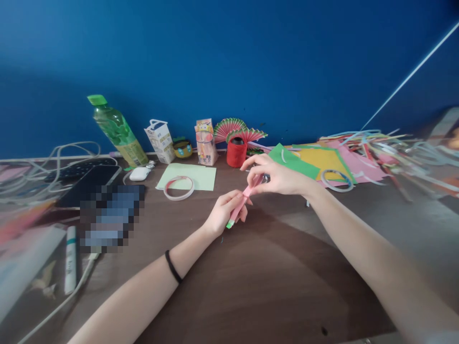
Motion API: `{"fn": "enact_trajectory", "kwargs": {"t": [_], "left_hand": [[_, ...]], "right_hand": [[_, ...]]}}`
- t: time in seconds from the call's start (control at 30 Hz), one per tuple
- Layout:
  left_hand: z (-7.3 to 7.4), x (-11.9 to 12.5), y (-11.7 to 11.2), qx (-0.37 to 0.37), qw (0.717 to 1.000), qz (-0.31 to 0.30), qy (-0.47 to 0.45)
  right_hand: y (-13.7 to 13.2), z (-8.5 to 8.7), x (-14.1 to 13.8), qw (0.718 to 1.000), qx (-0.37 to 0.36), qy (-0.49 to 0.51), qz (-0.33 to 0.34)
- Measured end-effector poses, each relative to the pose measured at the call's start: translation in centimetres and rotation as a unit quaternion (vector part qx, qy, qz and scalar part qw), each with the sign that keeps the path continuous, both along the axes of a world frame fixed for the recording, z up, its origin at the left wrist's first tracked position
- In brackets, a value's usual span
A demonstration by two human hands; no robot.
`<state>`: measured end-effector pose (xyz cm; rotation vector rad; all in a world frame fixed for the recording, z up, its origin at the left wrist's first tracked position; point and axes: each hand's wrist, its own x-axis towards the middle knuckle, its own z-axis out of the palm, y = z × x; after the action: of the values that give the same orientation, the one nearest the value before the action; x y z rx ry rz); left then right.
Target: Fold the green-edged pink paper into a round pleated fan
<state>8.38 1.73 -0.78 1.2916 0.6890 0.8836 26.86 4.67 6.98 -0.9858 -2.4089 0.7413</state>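
My left hand (225, 210) is closed round a folded pink paper strip (239, 206) with a green end, held above the brown table (251, 286). My right hand (276, 176) pinches the strip's upper end between thumb and fingers, its other fingers spread. A black band circles my left wrist. Just beyond the hands stand a red spool (236, 151) and pink-and-green paper fans (234, 129).
A tape roll (179, 187) lies on a pale green sheet (199, 176); another tape roll (335, 180) sits by coloured sheets (322, 160) and loose strips at right. A green bottle (116, 130), cartons, an earbud case, cables, a keyboard and a marker (71, 258) fill the left.
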Motion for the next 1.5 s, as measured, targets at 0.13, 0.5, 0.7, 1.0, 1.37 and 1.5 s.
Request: {"fn": "enact_trajectory", "kwargs": {"t": [0.13,0.5,0.7,1.0,1.37,1.5], "left_hand": [[-0.1,0.1,-0.1,0.014,1.000,0.002,0.014],[0.3,0.1,-0.6,0.056,0.996,0.010,0.066],[0.5,0.1,-0.8,0.064,0.995,0.012,0.070],[0.5,0.2,-0.6,0.054,0.997,0.008,0.058],[0.2,0.2,-0.1,0.003,0.998,0.052,0.034],[0.1,0.2,0.0,-0.013,0.999,0.047,0.010]], "right_hand": [[0.1,0.0,0.2,0.999,-0.050,0.003,0.001],[0.3,-0.1,0.4,0.991,-0.131,-0.005,-0.006],[0.5,-0.1,0.5,0.987,-0.159,0.003,-0.010],[0.8,-0.3,0.5,0.982,-0.187,0.032,0.004],[-0.4,0.9,0.2,0.994,0.072,0.062,-0.047],[-1.1,0.9,-0.5,0.992,0.120,-0.032,-0.018]]}}
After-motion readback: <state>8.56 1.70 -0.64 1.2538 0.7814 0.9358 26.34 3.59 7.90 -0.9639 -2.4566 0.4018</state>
